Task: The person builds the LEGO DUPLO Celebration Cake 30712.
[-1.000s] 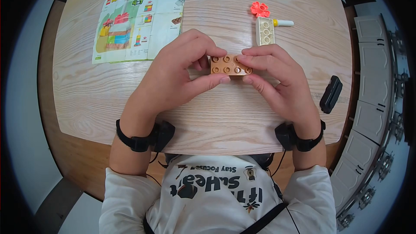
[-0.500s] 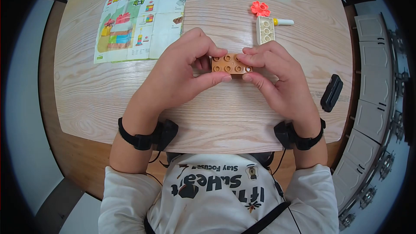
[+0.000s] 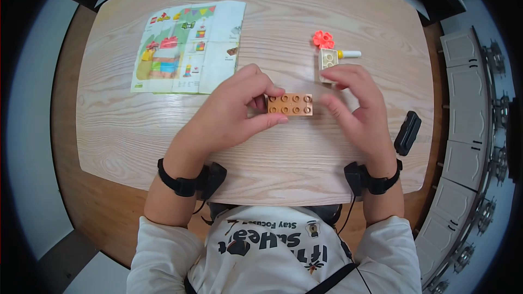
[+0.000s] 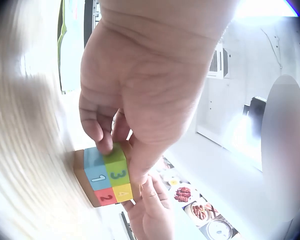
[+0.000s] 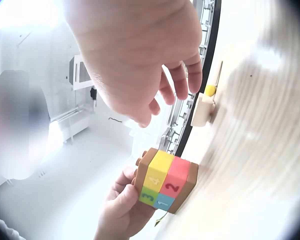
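Observation:
My left hand (image 3: 231, 109) grips the left end of a stack of toy building bricks (image 3: 290, 104), thumb in front and fingers behind. Its brown studded top shows in the head view. The wrist views show coloured numbered bricks (image 4: 107, 172) between brown top and bottom layers: blue 1, red 2, green 3 and yellow 4. Off the stack's right end, my right hand (image 3: 357, 109) holds nothing, its fingers loosely bent. Those fingers overlap the near end of a cream brick (image 3: 328, 59) in the head view; in the right wrist view that brick (image 5: 202, 111) lies beyond the fingertips.
Beyond the cream brick lies a red flower piece (image 3: 323, 39), and beside it a white stick piece with a yellow end (image 3: 351, 54). A picture instruction sheet (image 3: 188, 49) lies at the table's far left. A black object (image 3: 407, 133) sits near the right edge.
My right hand has let go of the stack and moved right, towards the cream brick. The left hand still holds the stack. The head view has shifted, so the table things appear lower.

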`<action>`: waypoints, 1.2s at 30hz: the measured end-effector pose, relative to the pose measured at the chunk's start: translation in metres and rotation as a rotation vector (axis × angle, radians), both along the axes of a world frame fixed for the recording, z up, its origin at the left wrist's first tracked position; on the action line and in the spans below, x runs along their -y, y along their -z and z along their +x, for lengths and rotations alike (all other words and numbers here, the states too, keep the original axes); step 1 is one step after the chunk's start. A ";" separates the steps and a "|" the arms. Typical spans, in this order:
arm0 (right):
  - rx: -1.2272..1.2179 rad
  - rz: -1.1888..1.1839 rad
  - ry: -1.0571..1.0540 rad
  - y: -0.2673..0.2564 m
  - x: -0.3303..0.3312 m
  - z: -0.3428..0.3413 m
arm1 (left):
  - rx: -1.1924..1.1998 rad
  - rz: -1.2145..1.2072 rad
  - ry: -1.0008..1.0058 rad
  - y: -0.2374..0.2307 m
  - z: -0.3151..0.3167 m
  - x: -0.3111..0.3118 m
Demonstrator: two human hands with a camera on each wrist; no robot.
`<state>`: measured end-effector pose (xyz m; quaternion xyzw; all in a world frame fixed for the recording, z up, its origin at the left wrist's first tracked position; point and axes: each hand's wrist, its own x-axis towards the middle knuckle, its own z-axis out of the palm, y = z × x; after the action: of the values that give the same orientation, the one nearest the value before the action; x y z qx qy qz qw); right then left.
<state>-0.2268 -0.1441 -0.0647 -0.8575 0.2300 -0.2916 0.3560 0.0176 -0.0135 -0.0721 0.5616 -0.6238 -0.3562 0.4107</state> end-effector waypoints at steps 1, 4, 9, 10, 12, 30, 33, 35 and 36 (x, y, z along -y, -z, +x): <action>-0.020 -0.006 0.072 -0.001 0.003 -0.001 | 0.000 -0.014 0.005 -0.001 0.000 0.001; -0.141 0.027 0.210 0.003 0.005 -0.002 | 0.006 -0.017 0.019 0.001 0.001 -0.001; -0.277 0.041 0.173 0.011 0.005 -0.002 | -0.039 -0.043 0.025 0.004 0.001 -0.001; -0.274 0.032 0.163 0.012 0.006 -0.002 | -0.032 -0.024 0.037 0.003 0.001 -0.001; -0.262 0.013 0.145 0.012 0.005 0.000 | -0.015 -0.021 0.037 0.001 0.002 -0.001; -0.299 0.207 0.280 0.024 0.007 -0.005 | -0.003 -0.004 0.030 0.002 0.002 -0.001; -0.322 0.292 0.348 0.016 0.004 -0.003 | -0.011 -0.001 0.020 0.002 0.000 -0.001; -0.149 0.398 0.311 0.010 0.002 0.001 | 0.004 -0.008 0.020 0.002 0.000 0.000; -0.062 0.450 0.291 0.008 -0.001 0.002 | 0.026 -0.016 0.023 0.000 0.000 0.000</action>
<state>-0.2244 -0.1434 -0.0725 -0.7232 0.4208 -0.2549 0.4847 0.0178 -0.0132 -0.0723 0.5556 -0.6383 -0.3488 0.4028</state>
